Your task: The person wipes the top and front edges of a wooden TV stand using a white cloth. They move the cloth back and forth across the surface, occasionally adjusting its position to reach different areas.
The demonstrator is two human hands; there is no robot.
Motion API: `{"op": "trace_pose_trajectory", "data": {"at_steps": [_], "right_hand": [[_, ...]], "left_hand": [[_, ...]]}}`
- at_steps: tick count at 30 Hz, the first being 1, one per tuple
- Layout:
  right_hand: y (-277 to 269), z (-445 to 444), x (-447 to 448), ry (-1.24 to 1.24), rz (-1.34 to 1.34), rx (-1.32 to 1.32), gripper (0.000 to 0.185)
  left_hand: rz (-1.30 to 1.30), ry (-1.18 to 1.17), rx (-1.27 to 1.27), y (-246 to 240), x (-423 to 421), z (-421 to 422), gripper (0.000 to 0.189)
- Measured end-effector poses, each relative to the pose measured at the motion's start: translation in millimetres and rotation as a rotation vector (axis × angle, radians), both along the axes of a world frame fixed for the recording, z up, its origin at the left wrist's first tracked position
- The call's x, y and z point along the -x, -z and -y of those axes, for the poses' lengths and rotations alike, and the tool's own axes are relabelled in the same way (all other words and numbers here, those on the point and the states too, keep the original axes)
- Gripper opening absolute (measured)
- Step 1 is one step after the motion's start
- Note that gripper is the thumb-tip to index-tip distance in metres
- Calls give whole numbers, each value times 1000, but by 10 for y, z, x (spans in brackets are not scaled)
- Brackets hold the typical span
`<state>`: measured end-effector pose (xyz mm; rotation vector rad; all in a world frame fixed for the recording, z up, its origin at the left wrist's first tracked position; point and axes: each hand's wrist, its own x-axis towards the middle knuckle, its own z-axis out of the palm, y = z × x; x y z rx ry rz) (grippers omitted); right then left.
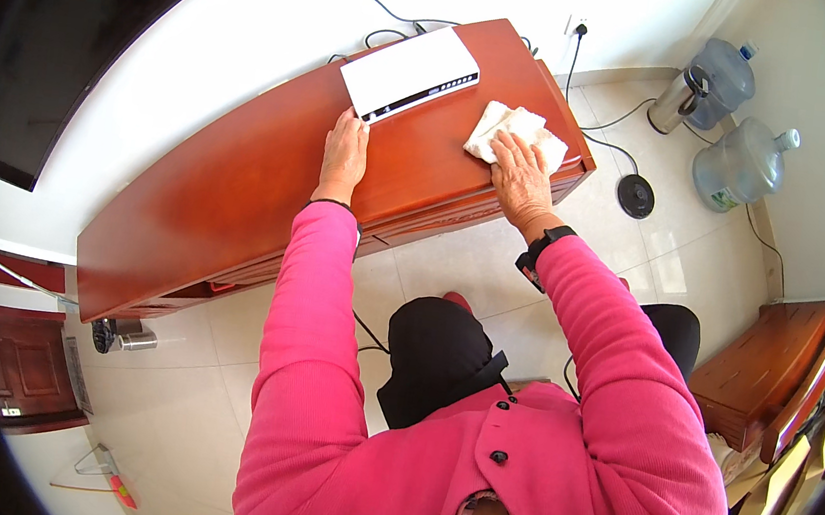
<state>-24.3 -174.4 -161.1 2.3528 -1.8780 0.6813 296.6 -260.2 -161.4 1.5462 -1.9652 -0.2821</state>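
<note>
My right hand (522, 178) rests on a folded white cloth (509, 128), pressing it to the right end of a reddish-brown wooden cabinet (257, 158); its fingers lie over the cloth's near edge. At the near left corner of a white box-shaped device (410, 69) is my left hand (345, 152), its fingertips touching that corner and the wood. The device has a black front strip with small marks and sits towards the wall. Whether the left fingers grip it, I cannot tell.
Cables run along the wall behind the cabinet. Right of it on the tiles stand a kettle base (635, 196), a steel kettle (676, 100) and two large water bottles (739, 167). A wooden bench (763, 370) is at the lower right. A dark screen (89, 35) hangs at the upper left.
</note>
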Motion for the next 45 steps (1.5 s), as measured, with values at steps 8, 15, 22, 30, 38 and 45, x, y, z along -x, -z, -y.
{"op": "trace_pose_trajectory", "data": {"at_steps": [8, 15, 22, 30, 38, 45], "right_hand": [[-16, -139, -208, -10, 14, 27, 37], [-11, 142, -258, 93, -51, -47, 47], [-14, 424, -910, 26, 40, -10, 44], [-33, 258, -2160, -188, 169, -18, 37], [-182, 84, -2579, -700, 79, -260, 41], [-77, 112, -1540, -496, 190, 8, 31]], "left_hand": [[34, -25, -29, -24, -320, -388, 38], [371, -421, -240, -210, -1323, -1332, 59], [398, -528, -177, -82, -1393, -1402, 58], [379, -527, -155, -104, -1347, -1389, 57], [397, -513, -112, -72, -1351, -1382, 55], [371, -529, -112, -100, -1319, -1374, 55]]}}
